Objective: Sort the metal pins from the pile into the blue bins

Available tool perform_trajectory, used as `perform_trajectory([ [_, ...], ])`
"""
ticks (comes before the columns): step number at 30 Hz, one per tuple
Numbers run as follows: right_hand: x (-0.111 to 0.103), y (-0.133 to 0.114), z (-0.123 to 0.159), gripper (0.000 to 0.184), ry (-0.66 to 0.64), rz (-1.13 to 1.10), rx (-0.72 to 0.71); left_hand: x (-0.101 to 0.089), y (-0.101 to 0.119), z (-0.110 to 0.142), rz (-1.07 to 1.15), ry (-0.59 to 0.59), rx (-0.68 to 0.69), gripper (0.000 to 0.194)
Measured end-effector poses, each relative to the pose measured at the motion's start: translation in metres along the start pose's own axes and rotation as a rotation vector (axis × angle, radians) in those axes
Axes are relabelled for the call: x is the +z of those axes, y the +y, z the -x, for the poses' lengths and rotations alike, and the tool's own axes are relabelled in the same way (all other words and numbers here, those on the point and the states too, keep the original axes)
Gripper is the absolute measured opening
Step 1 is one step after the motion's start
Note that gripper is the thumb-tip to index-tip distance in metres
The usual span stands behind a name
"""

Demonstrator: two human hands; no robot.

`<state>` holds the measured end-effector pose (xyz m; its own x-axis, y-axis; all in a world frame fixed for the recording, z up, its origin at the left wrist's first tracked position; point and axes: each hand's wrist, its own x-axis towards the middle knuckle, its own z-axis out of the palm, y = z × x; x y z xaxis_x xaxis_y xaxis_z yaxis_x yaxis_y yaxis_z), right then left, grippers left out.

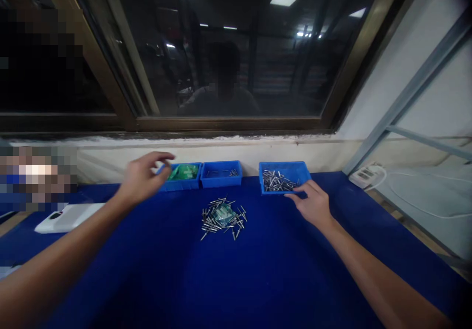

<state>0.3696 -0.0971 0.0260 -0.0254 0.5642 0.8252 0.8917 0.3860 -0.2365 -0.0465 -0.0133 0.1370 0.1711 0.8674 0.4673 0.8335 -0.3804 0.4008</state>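
My right hand (315, 206) grips the near right corner of the right blue bin (262, 181), thumb in front of its wall and fingers at the rim. Silver blind rivets (276, 181) lie heaped inside that bin. To the left, my left hand (142, 176) hovers by the left blue bin (180, 185). Its thumb and fingers are apart, and I see nothing between them. Green-and-clear packets (186, 171) fill that bin. Between my hands, a pile of loose rivets (210, 223) surrounds a clear packet with green markings (224, 214) on the blue tabletop (228, 280).
A middle blue bin (221, 179) with a few small metal pieces stands against the wall. At the left lies a white device (72, 217). A power strip (367, 174) with a white cable sits at the right edge, beside a grey metal frame (398, 98). A window rises behind.
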Motion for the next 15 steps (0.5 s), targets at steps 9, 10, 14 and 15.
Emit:
perform_trajectory([
  [9,0.053,0.034,-0.023,0.029,-0.21,-0.043,0.181,-0.072,-0.152,0.06,-0.398,0.169,-0.529,0.032],
  [10,0.063,0.035,-0.024,0.03,-0.231,-0.054,0.174,-0.073,-0.163,0.064,-0.431,0.134,-0.543,0.032],
  [14,0.093,0.035,-0.024,0.026,-0.257,0.07,0.144,-0.066,-0.206,0.069,-0.602,-0.156,-0.314,0.041],
  [15,0.097,0.033,-0.023,0.028,-0.262,0.122,0.135,-0.064,-0.216,0.069,-0.669,-0.191,-0.215,0.045],
])
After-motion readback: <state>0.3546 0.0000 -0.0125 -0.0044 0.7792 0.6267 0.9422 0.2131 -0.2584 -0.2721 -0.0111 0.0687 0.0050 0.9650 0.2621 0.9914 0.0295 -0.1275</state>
